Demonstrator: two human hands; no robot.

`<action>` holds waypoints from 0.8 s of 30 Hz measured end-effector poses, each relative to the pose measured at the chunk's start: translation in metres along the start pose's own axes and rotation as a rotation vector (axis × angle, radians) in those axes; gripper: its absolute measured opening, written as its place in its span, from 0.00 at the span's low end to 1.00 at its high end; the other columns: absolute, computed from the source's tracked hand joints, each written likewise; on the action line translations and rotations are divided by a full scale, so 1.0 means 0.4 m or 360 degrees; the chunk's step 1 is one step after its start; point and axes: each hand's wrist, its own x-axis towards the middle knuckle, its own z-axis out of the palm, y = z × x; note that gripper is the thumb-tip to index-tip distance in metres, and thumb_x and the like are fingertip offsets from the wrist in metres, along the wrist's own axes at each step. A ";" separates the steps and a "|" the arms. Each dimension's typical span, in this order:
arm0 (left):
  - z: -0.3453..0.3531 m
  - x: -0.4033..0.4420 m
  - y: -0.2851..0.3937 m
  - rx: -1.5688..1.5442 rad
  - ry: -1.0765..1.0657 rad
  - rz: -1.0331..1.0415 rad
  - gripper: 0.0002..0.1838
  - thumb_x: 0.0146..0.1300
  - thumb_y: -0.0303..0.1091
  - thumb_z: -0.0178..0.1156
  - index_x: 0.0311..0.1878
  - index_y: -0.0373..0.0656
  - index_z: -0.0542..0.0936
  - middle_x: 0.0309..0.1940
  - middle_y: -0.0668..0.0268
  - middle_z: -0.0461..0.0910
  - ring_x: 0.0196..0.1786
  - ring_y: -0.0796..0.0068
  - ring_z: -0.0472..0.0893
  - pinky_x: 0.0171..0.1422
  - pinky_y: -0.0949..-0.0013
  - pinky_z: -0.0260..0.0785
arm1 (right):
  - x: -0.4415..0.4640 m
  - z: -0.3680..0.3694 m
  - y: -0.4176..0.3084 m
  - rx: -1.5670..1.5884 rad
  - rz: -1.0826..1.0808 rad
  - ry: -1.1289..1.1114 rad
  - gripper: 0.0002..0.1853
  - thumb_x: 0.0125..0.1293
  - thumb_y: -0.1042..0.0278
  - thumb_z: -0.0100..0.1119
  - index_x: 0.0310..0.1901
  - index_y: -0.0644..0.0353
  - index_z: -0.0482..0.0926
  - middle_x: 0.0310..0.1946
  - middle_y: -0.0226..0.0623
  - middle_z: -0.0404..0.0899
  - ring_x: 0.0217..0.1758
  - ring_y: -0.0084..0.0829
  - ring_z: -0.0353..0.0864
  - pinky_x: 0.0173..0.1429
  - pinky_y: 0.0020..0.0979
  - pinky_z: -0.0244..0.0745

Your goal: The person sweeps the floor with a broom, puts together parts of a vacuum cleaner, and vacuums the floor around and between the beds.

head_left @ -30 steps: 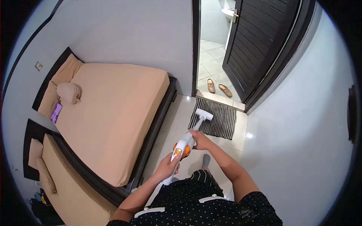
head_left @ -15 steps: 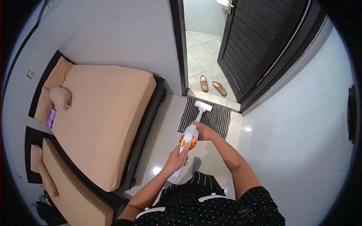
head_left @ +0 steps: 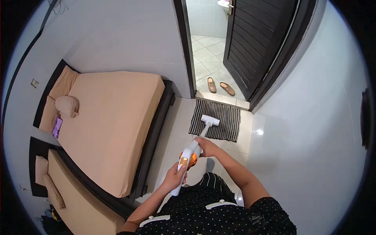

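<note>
the left hand point(head_left: 173, 178) is closed around the near handle of the white stick vacuum point(head_left: 190, 150); the right hand point(head_left: 206, 147) is wrapped around its tube, farther forward. the vacuum's wide head point(head_left: 210, 120) rests on the striped mat point(head_left: 229, 131), at the near side of the door sill point(head_left: 222, 99); the work seems under way, but which parts of the mat are done and which are left, i cannot tell.
</note>
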 end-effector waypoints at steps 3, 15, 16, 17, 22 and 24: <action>-0.037 -0.067 -0.030 0.0102 -0.0026 0.0020 0.17 0.63 0.45 0.43 0.39 0.38 0.66 0.19 0.67 0.68 0.16 0.81 0.68 0.21 0.77 0.61 | -0.020 0.057 -0.061 -0.0027 0.0000 0.0058 0.46 0.29 0.67 0.69 0.54 0.60 0.54 0.48 0.49 0.65 0.52 0.48 0.65 0.53 0.40 0.63; -0.097 -0.227 -0.105 0.0116 -0.0086 0.0002 0.18 0.63 0.46 0.42 0.42 0.38 0.66 0.19 0.67 0.69 0.17 0.81 0.69 0.21 0.78 0.62 | -0.095 0.155 -0.225 -0.0001 -0.0019 0.0144 0.45 0.31 0.63 0.68 0.55 0.59 0.55 0.49 0.49 0.65 0.54 0.49 0.63 0.56 0.41 0.60; -0.091 -0.219 -0.101 0.0120 -0.0092 0.0008 0.18 0.63 0.46 0.42 0.42 0.38 0.66 0.19 0.67 0.69 0.17 0.81 0.69 0.21 0.78 0.62 | -0.097 0.145 -0.221 -0.0027 -0.0042 0.0164 0.45 0.31 0.64 0.68 0.55 0.59 0.54 0.49 0.49 0.65 0.54 0.49 0.63 0.56 0.41 0.60; -0.083 -0.208 -0.094 0.0105 -0.0108 0.0011 0.18 0.63 0.46 0.42 0.42 0.39 0.66 0.19 0.68 0.69 0.17 0.81 0.69 0.21 0.78 0.62 | -0.097 0.134 -0.210 -0.0033 -0.0041 0.0171 0.45 0.31 0.64 0.68 0.55 0.59 0.54 0.49 0.49 0.65 0.54 0.49 0.63 0.56 0.41 0.60; -0.018 -0.110 -0.049 0.0078 -0.0110 0.0001 0.16 0.63 0.45 0.42 0.41 0.39 0.66 0.19 0.68 0.68 0.17 0.81 0.68 0.21 0.77 0.62 | -0.088 0.040 -0.112 -0.0077 -0.0002 0.0201 0.44 0.31 0.66 0.68 0.54 0.58 0.55 0.49 0.49 0.65 0.53 0.49 0.64 0.56 0.41 0.61; 0.018 -0.041 -0.028 0.0058 -0.0112 0.0035 0.16 0.63 0.45 0.42 0.41 0.39 0.66 0.19 0.68 0.68 0.16 0.81 0.68 0.21 0.77 0.62 | -0.078 -0.029 -0.066 -0.0107 0.0001 0.0222 0.44 0.30 0.66 0.69 0.54 0.58 0.56 0.49 0.48 0.66 0.53 0.48 0.64 0.56 0.41 0.61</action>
